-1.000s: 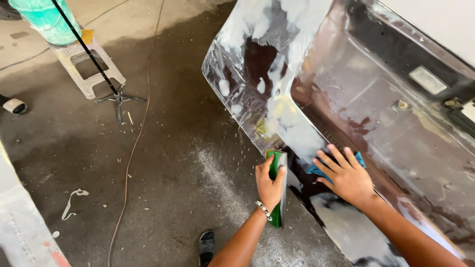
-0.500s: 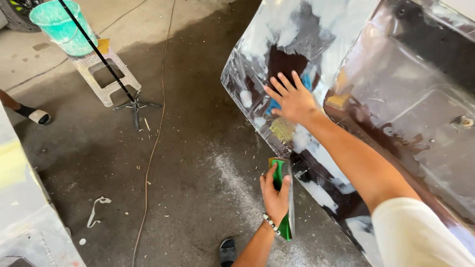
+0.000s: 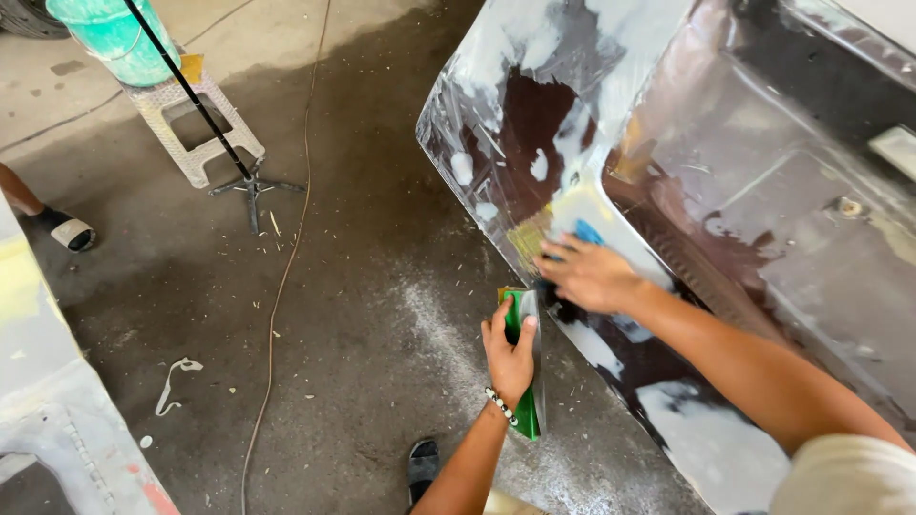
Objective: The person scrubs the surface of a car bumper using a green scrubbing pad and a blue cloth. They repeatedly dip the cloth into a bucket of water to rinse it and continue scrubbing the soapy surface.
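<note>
Nearest to you, your left hand [image 3: 510, 348] had its grip closed around a green-handled board [image 3: 527, 362] with a grey metal face, held upright on its edge just beside the lower edge of the car body panel [image 3: 725, 191]. A beaded bracelet [image 3: 501, 405] sat on that wrist. Below it, your dark sandal [image 3: 423, 467] stood on the concrete floor [image 3: 363, 238], which was dusted with pale sanding powder next to the panel.

A little farther on, your right hand [image 3: 587, 275] lay flat, fingers spread, pressing a blue sanding pad [image 3: 587, 233] against the panel; only a corner of the pad showed past your fingers, so the grip was a flat press rather than a full clasp. The panel was dark maroon, patched with white and yellowish filler, and its upper part was sanded dull grey.

To your left, a pale body part [image 3: 48, 401] filled the near corner, with a scrap of white material [image 3: 174, 377] on the floor beside it. A thin cable [image 3: 286, 257] ran across the floor. Farther off, another person's sandalled foot [image 3: 62, 229] showed at the left edge. Farthest, a white plastic stool [image 3: 196, 129] carried a green bucket [image 3: 114, 38], and a black rod on a small floor stand [image 3: 250, 186] leaned across them.
</note>
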